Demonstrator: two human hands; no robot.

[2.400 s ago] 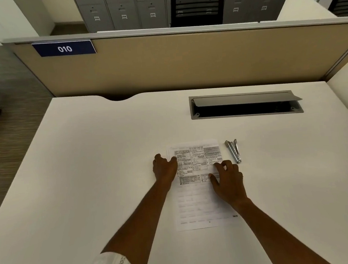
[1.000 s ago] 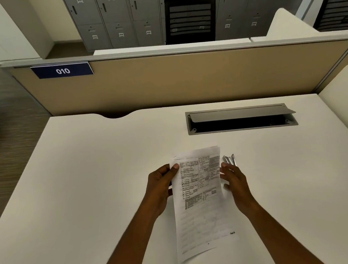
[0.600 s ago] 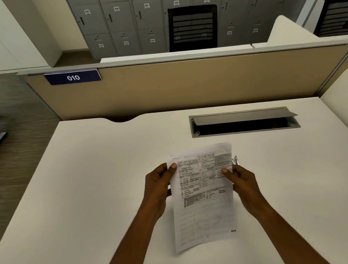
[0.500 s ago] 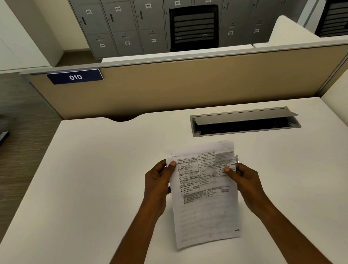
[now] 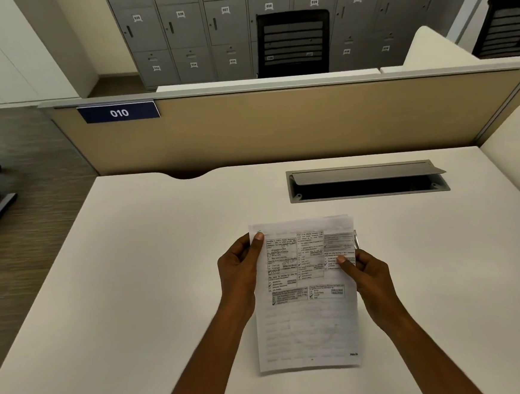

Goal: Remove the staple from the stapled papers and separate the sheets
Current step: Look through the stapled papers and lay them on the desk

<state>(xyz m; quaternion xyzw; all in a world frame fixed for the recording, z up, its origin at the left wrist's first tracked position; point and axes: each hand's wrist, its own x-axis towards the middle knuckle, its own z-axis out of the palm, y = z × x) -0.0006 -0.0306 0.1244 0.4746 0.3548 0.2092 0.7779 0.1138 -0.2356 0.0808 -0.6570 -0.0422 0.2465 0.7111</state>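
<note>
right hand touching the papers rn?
Touching. The head view shows the right hand with its thumb pressed on the printed face at the right edge of the papers, fingers behind the sheet.

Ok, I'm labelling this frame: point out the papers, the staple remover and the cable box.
papers [image 5: 308, 326]: head view, lower blank area.
staple remover [image 5: 356, 241]: head view, metal sliver past the papers' right edge.
cable box [image 5: 365, 173]: head view, raised lid.

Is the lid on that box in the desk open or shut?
Open. The grey lid is tipped up, showing the dark hole underneath.
</note>
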